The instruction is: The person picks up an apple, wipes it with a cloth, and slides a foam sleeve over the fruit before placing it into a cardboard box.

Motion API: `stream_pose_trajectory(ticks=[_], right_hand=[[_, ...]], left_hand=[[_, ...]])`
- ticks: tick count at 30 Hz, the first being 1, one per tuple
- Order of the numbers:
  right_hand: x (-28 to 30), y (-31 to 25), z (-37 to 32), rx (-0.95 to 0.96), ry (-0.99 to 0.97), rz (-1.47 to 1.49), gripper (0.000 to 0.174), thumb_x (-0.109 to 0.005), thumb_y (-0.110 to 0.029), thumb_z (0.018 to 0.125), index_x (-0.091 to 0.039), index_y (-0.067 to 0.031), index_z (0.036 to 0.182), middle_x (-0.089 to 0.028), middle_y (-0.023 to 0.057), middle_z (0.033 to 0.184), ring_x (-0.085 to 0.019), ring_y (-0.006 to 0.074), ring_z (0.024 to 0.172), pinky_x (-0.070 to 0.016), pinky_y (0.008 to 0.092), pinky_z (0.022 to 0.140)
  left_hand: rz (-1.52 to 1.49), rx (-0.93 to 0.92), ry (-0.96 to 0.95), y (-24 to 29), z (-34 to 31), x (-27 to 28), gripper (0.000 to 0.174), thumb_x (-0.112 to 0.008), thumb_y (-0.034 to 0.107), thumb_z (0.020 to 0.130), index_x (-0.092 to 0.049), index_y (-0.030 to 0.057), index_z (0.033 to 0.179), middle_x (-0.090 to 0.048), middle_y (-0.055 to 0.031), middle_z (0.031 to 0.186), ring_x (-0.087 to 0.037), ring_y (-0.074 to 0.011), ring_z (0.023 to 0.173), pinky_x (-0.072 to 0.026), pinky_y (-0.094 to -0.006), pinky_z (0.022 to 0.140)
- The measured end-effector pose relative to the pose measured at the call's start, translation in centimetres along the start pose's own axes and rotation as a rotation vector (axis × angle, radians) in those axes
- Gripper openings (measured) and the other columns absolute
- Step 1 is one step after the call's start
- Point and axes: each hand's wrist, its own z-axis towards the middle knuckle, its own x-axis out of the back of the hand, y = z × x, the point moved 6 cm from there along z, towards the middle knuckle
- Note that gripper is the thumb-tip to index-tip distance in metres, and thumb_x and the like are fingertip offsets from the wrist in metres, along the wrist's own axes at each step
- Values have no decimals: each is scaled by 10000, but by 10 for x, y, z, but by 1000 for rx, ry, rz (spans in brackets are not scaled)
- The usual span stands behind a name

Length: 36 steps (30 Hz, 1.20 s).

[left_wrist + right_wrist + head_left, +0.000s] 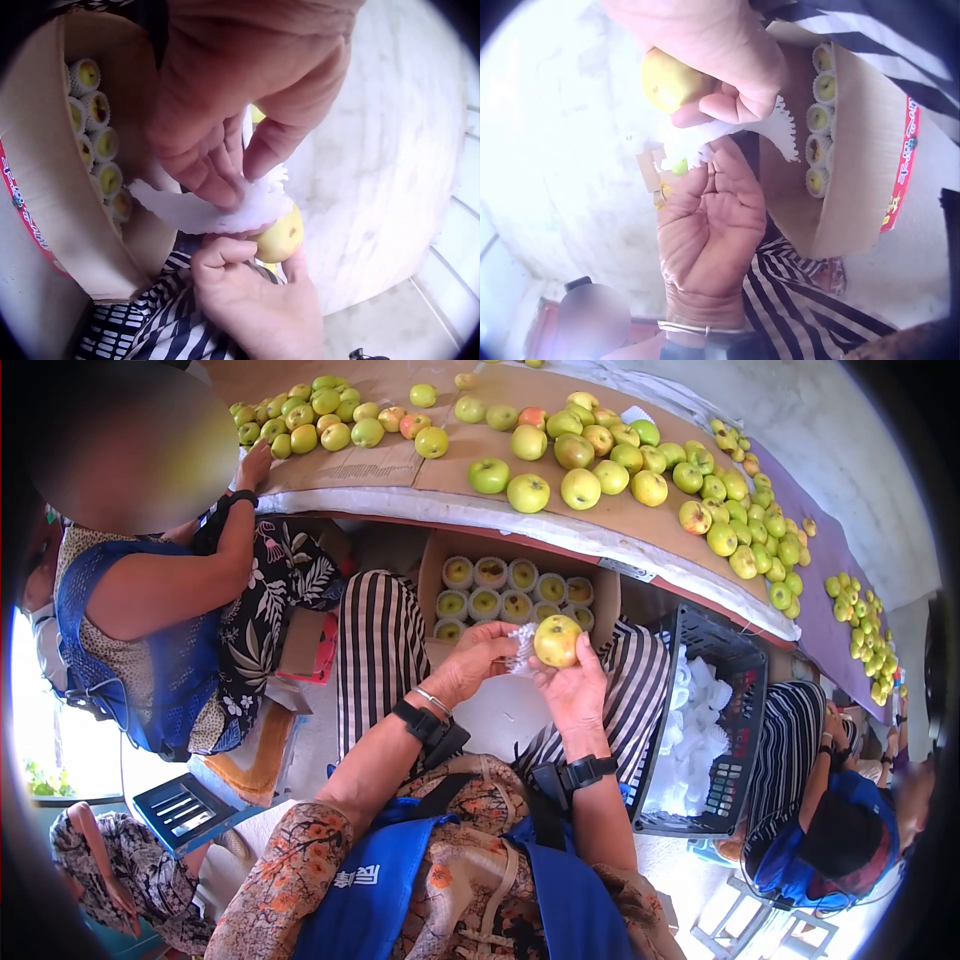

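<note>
A yellow-green apple [556,641] sits in my right hand [574,692], gripped between thumb and fingers over my lap. My left hand [478,662] pinches a white foam net sleeve [521,650] right beside the apple. In the left wrist view the sleeve [214,210] hangs flattened from the left fingertips, and its edge overlaps the apple [280,236]. From the right wrist, the apple [675,81] shows bare, with the sleeve [780,131] below it, between the two hands. A cardboard box [432,565] beyond my knees holds rows of apples in foam sleeves.
A black plastic crate [745,760] full of white foam sleeves [690,730] stands at my right. Many loose apples [580,488] lie on the cardboard-covered table [450,480] ahead. One person [150,610] sits at the left, another [830,830] at the right.
</note>
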Motion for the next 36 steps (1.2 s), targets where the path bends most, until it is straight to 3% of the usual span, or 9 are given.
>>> stream_pose_trajectory(ticks=[7,10,13,16,20,21,24,30,36], right_hand=[[5,0,2,22,32,53,496,-627,-418,916,-546,-72,1262,-663,106,1106,-661,264,894,-479,296,671],[-3,-6,-2,79,-5,0,491,-675,-395,888,-559,-64,1231,-664,73,1098,-672,237,933,-449,252,644],[-20,-8,-9,107,-110,-147,489,-681,-331,884,-533,-53,1259,-655,84,1131,-668,248,997,-445,248,649],[-38,-8,-20,15,-259,-96,488,-676,-288,885,-514,-45,1277,-647,98,1153,-663,244,1026,-441,245,652],[5,-2,-1,32,3,-211,480,-671,-316,895,-557,-35,1266,-683,95,1093,-695,251,937,-457,230,609],[12,-2,1,40,106,-258,478,-675,-344,899,-563,-51,1260,-693,71,1047,-702,227,895,-417,206,567],[12,-5,-4,41,128,-282,463,-684,-321,889,-568,-58,1253,-684,53,1069,-691,194,934,-383,195,565],[-13,-11,-9,331,-58,-477,551,-722,-365,832,-559,-27,1235,-630,48,1126,-587,137,1096,-463,259,826],[-7,1,-9,50,-85,-315,512,-779,-247,797,-556,-13,1194,-628,64,1095,-607,146,1010,-489,309,878]], left_hand=[[181,-136,271,-6,8,24,158,-596,160,957,-638,51,1064,-669,-20,923,-636,-90,819,-536,-253,720],[267,-335,359,2,14,34,141,-647,128,896,-652,13,977,-686,-37,834,-639,-123,723,-518,-268,644],[699,-491,473,24,-3,14,132,-656,114,878,-649,-2,942,-684,-88,802,-640,-145,697,-509,-285,635],[946,-597,378,28,-10,-7,137,-664,109,866,-644,-7,936,-674,-136,799,-641,-165,690,-510,-286,647],[526,-506,286,5,6,10,166,-676,147,915,-644,-11,953,-652,-5,810,-576,-55,729,-484,-229,637],[482,-486,312,7,6,14,164,-681,142,902,-644,-13,941,-653,-15,794,-578,-63,717,-485,-241,635],[454,-482,375,15,7,21,160,-694,133,875,-645,-14,917,-653,-33,757,-582,-78,688,-488,-262,625],[742,-623,377,27,-11,-1,147,-693,130,890,-649,-3,933,-645,-11,758,-577,-61,685,-488,-249,612],[270,-340,127,15,-2,2,118,-659,156,945,-662,41,972,-653,29,830,-567,-35,734,-469,-211,651]])
